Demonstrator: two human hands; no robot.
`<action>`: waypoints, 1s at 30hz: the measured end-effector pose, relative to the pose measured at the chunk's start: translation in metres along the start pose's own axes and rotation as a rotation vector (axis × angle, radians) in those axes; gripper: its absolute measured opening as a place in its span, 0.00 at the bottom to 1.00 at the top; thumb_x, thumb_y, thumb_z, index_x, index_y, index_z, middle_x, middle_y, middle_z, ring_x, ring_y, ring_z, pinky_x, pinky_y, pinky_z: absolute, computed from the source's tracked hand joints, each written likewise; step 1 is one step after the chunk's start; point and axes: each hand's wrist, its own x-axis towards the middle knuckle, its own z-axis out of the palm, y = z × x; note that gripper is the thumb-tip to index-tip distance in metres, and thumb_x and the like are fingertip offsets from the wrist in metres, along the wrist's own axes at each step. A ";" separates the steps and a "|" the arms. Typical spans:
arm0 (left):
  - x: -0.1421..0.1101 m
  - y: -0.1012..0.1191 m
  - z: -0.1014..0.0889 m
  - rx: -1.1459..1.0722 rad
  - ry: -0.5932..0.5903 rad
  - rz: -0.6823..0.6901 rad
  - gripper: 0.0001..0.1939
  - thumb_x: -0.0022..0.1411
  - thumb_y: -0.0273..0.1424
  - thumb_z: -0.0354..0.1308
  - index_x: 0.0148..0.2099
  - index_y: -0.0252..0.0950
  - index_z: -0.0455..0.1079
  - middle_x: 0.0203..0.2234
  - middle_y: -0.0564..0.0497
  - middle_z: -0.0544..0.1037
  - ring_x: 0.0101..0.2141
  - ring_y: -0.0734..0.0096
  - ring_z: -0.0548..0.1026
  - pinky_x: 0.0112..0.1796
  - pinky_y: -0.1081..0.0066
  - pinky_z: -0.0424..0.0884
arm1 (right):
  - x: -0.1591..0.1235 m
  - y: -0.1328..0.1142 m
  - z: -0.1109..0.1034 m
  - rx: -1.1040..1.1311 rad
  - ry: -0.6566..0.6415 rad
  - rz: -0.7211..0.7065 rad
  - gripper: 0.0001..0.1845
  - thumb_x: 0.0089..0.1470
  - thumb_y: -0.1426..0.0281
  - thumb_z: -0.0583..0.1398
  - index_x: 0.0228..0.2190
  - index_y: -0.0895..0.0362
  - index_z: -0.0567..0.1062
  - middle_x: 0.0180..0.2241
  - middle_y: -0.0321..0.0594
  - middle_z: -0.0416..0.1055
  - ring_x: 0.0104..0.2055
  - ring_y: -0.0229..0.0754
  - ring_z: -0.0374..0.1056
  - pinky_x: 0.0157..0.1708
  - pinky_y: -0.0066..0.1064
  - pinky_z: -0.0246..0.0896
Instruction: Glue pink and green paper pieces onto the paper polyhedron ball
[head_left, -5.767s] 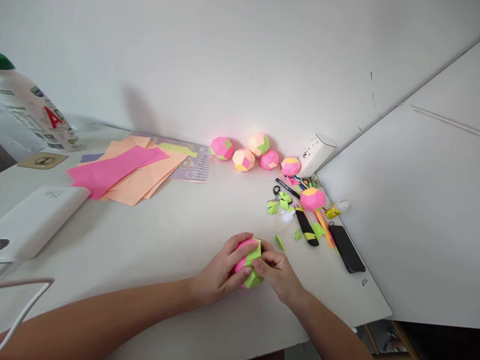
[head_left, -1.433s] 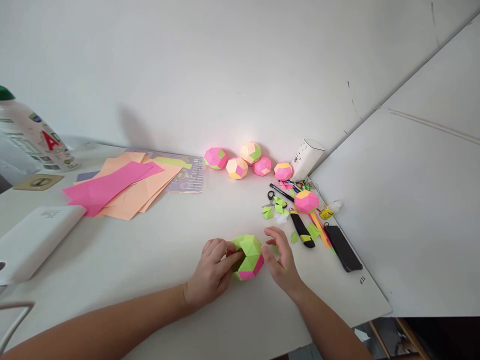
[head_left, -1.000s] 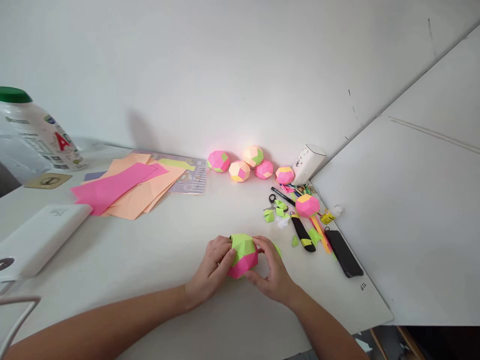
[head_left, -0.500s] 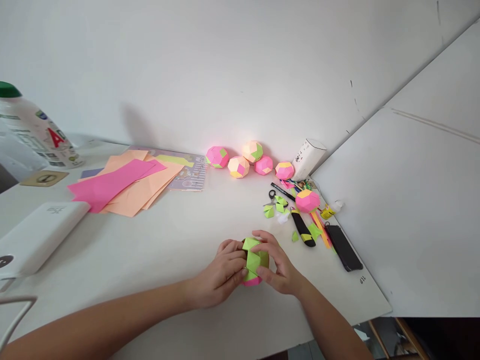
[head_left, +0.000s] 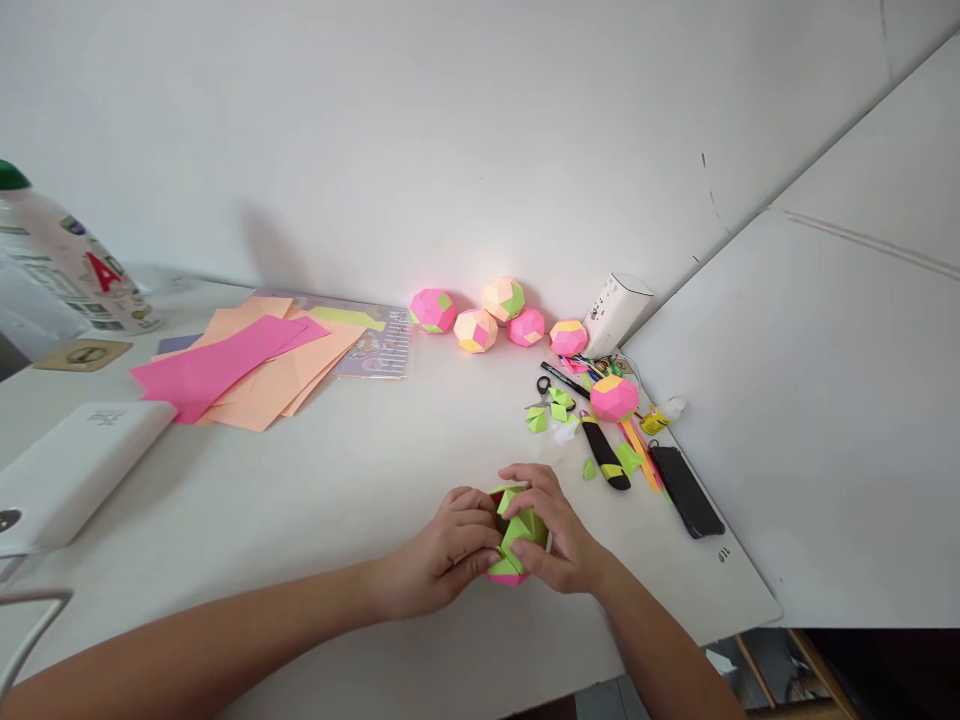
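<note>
Between my two hands is a green and pink folded paper ball [head_left: 517, 540] near the front of the white table [head_left: 360, 470]. An opening shows in its upper left side, dark and reddish inside. My left hand [head_left: 442, 550] grips the left edge, with some fingertips hidden in the opening and the thumb low on the ball. My right hand [head_left: 559, 535] is curled round the right side, its thumb on a green face and its fingers over the top. The underside of the ball is hidden.
Several finished paper balls [head_left: 475, 330] line the wall. Right of my hands lie a box cutter [head_left: 604, 452], scissors [head_left: 543, 387], green scraps [head_left: 559, 404], a glue bottle [head_left: 662, 414] and a phone [head_left: 686, 490]. Coloured paper sheets [head_left: 225, 365] and a power bank [head_left: 94, 475] are on the left.
The paper ball has turned between my hands, and its opening shows wider with green flaps tilted. My right fingers have shifted slightly over the top; both hands keep hold.
</note>
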 end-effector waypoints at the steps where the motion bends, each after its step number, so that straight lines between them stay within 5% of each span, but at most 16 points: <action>1: 0.000 0.001 0.001 0.003 0.005 0.009 0.16 0.72 0.35 0.42 0.39 0.36 0.70 0.30 0.48 0.75 0.38 0.65 0.68 0.46 0.61 0.61 | 0.000 -0.001 -0.001 -0.006 -0.011 0.000 0.12 0.50 0.70 0.58 0.39 0.52 0.67 0.56 0.46 0.59 0.59 0.52 0.53 0.55 0.50 0.54; 18: -0.002 0.006 0.003 0.078 -0.025 0.016 0.17 0.72 0.35 0.42 0.38 0.38 0.71 0.31 0.49 0.77 0.38 0.66 0.68 0.45 0.62 0.60 | 0.001 -0.010 -0.005 -0.034 -0.155 0.022 0.05 0.46 0.72 0.58 0.30 0.54 0.68 0.61 0.46 0.54 0.67 0.54 0.40 0.60 0.51 0.47; 30: -0.002 0.008 0.003 0.073 -0.029 0.016 0.16 0.72 0.35 0.44 0.39 0.40 0.73 0.31 0.50 0.78 0.39 0.65 0.69 0.45 0.62 0.59 | 0.001 -0.014 -0.004 -0.053 -0.150 0.025 0.04 0.45 0.74 0.60 0.28 0.55 0.70 0.61 0.46 0.56 0.67 0.56 0.41 0.61 0.51 0.48</action>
